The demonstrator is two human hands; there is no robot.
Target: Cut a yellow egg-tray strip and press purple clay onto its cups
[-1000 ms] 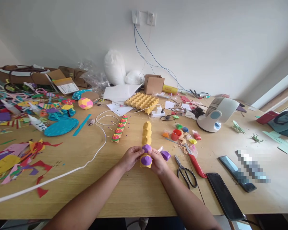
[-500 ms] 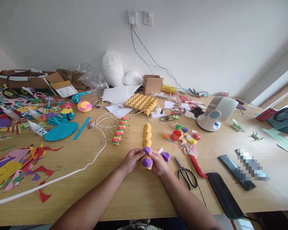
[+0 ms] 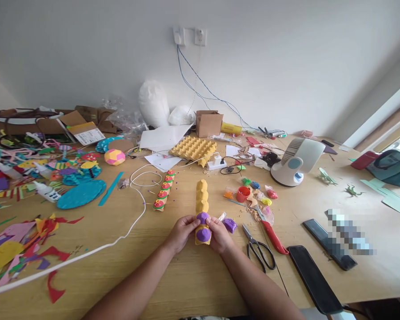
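Note:
A yellow egg-carton strip (image 3: 202,191) points away from me, its two nearest bumps covered in purple clay (image 3: 203,234). My left hand (image 3: 184,232) grips its left side, thumb on the second purple bump. From the right, my right hand (image 3: 220,233) pinches that same bump with thumb and fingers. Just beyond my right hand lies a packet of purple clay (image 3: 230,225). To the left on the table stands a decorated strip (image 3: 164,190) with red and green bumps.
Scissors (image 3: 258,246), a red-handled knife (image 3: 274,238) and phones (image 3: 315,280) lie right. A white fan (image 3: 295,162) stands behind them. Egg tray (image 3: 193,150) and box (image 3: 208,123) are at the back. Paper scraps (image 3: 26,249) and a white cable (image 3: 120,238) lie left.
The whole view has shifted slightly, so things sit a little lower in the picture. Both hands keep the same hold on the strip.

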